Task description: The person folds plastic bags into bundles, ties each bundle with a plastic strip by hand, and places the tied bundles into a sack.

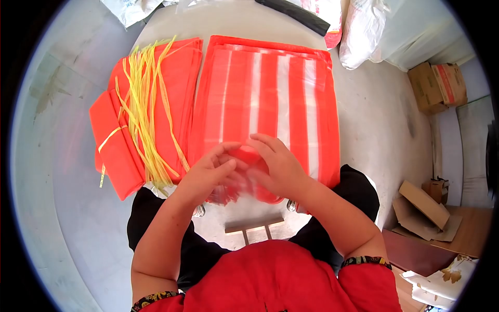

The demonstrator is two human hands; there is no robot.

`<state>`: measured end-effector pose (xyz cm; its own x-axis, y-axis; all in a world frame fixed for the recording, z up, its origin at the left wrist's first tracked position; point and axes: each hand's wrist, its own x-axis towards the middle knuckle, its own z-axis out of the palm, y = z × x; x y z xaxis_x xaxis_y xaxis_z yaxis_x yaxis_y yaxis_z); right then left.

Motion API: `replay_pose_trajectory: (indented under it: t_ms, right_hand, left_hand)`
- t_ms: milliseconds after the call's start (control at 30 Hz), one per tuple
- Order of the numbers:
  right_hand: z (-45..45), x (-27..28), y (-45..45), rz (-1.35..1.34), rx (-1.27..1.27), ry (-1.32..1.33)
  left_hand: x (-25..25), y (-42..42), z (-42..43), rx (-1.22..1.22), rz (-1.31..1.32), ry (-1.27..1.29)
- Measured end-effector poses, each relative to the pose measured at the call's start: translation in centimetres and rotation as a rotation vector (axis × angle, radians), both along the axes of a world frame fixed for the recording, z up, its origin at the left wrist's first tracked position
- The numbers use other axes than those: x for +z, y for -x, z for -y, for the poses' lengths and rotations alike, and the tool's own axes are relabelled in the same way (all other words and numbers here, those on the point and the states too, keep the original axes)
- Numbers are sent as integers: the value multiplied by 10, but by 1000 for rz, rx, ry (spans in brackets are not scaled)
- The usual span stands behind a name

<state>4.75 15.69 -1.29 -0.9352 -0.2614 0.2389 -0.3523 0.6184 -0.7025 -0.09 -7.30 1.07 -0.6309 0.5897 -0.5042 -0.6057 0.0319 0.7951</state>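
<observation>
A stack of red plastic bags (267,93) with clear stripes lies flat before me. Over its near edge, my left hand (210,174) and my right hand (280,164) face each other around a bunched red bit of plastic. The left hand's thumb is raised apart from its upper fingers, while the lower fingers are smeared by motion. On the right hand, the upper fingers stretch out and the thumb is blurred. Neither shows a clear grip. Crinkled clear plastic (223,195) hangs below the left hand. Yellow ties (143,104) lie loose to the left.
Beneath the ties is folded red material (179,78), beside a red bundle (114,140) bound with a yellow tie. A black roll (293,15) and a white bag (361,34) are at the back. Cardboard boxes (436,88) stand right, with an open carton (423,213) nearer.
</observation>
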Motion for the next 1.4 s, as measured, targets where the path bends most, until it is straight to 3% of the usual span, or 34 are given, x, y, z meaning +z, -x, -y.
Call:
replay_pose_trajectory:
  t_ms: [333, 433, 533, 633, 733, 833, 933, 1033, 1133, 1400]
  right_hand:
    - [3, -7, 15, 153, -22, -47]
    - [7, 4, 14, 162, -37, -51]
    - [8, 3, 16, 97, -26, -96]
    - [4, -8, 21, 136, -30, -104]
    - [3, -4, 23, 177, -60, -40]
    - [8, 16, 22, 283, -23, 13]
    - [14, 3, 21, 37, -44, -57]
    - [13, -8, 25, 10, -125, -10]
    - [3, 5, 32, 362, -179, 144]
    - [-26, 23, 16, 469, -162, -6]
  left_hand:
    - [-2, 4, -3, 185, -67, -111]
    - [-11, 5, 0, 308, -207, -156]
    - [-17, 6, 5, 385, -495, 62]
    - [-8, 4, 15, 123, -728, 580]
    - [0, -5, 15, -62, -1104, 837]
    - [-4, -10, 11, -85, -1189, 801]
    - [-12, -10, 6, -69, -1256, 749]
    - [-12, -10, 3, -131, -1285, 757]
    - [-5, -12, 1, -182, -1282, 751]
    - [-17, -7, -5, -203, -1585, 721]
